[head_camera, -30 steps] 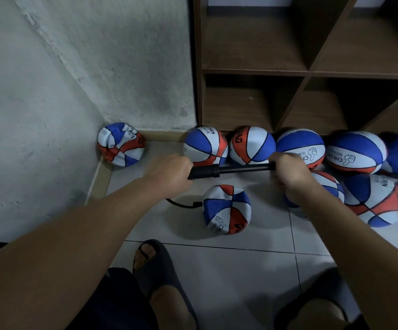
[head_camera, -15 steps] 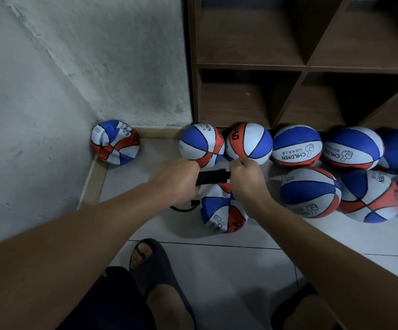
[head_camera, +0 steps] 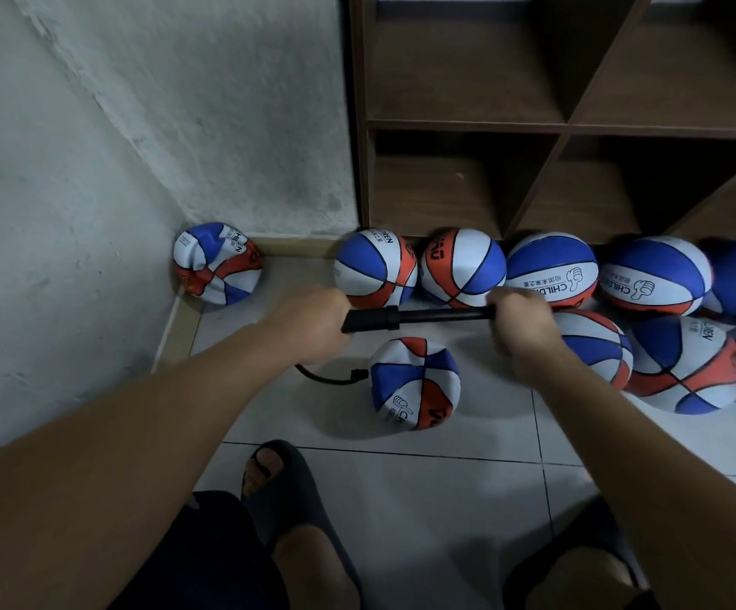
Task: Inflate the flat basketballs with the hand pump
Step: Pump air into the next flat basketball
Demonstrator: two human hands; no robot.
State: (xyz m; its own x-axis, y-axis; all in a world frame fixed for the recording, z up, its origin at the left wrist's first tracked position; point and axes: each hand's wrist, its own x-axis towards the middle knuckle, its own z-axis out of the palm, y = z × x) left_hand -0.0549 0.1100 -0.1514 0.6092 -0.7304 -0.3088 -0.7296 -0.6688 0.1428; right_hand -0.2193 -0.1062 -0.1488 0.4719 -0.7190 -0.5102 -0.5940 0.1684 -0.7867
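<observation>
Both hands (head_camera: 309,328) (head_camera: 522,323) on pump (head_camera: 414,318) above crumpled basketball (head_camera: 414,383)

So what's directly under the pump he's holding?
Under the black pump sits a crumpled, part-flat basketball on the tiled floor, with the hose plugged into its side. The pump's ends are covered by the left hand and right hand.

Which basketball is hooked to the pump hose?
The crumpled blue, white and orange basketball alone on the tiles below the black hand pump; its black hose meets that ball's left side.
</observation>
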